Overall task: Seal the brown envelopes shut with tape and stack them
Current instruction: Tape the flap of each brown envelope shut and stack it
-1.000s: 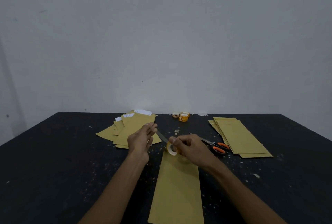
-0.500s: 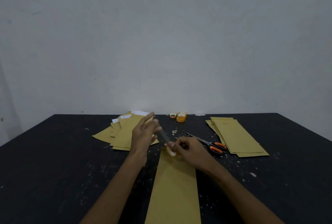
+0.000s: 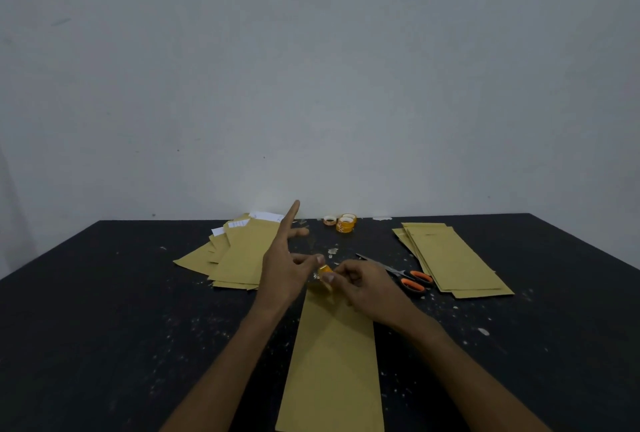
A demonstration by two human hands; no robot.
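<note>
1. One envelope [image 3: 332, 362] lay flat on the bench [image 3: 104, 327], lengthwise before the person.
2. The tape roll [image 3: 325, 275] was over its far end, the right hand [image 3: 367, 289] with its grip clamped on it.
3. The left hand [image 3: 287, 265] had its fingers spread apart, thumb tip at the roll.
4. A loose pile [image 3: 242, 251] lay far left, a neat stack [image 3: 450, 258] far right, and the scissors [image 3: 408, 279] just beside the stack.

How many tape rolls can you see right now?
3: a tape roll pinched in the right hand over the near envelope; a small roll and a larger orange roll by the table's far edge. The larger may be two stacked.
</note>
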